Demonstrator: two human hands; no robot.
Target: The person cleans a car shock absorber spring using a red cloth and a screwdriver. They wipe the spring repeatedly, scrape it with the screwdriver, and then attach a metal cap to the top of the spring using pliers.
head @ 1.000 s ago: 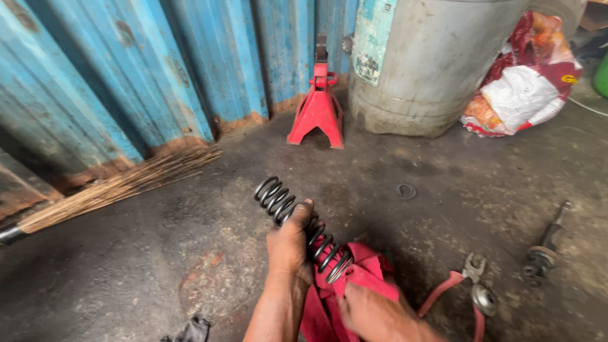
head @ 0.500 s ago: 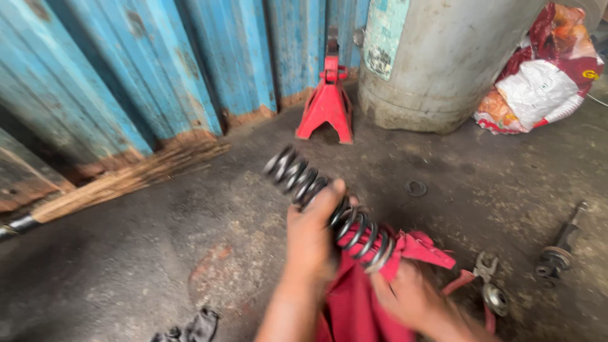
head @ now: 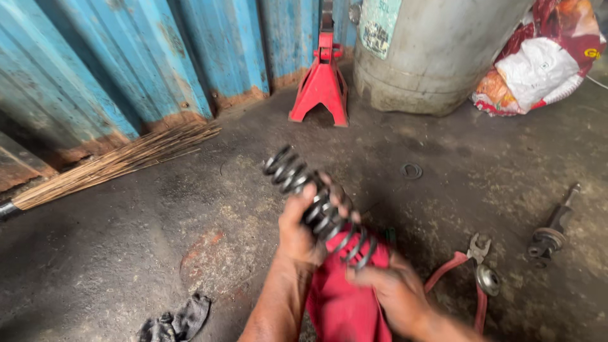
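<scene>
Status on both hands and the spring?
Left hand gripping black coil spring mid-length, held tilted off the floor. Right hand on red cloth at the spring's lower end. Red-handled pliers on floor beside, apart.

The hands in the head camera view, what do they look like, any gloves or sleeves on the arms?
Both are bare: no gloves, rings or watch show. The left hand continues into a bare forearm, with no sleeve up to the picture's lower edge. The right hand shows only to the wrist, also uncovered. Both look smudged with dark workshop grime, and the view is slightly blurred.
</scene>
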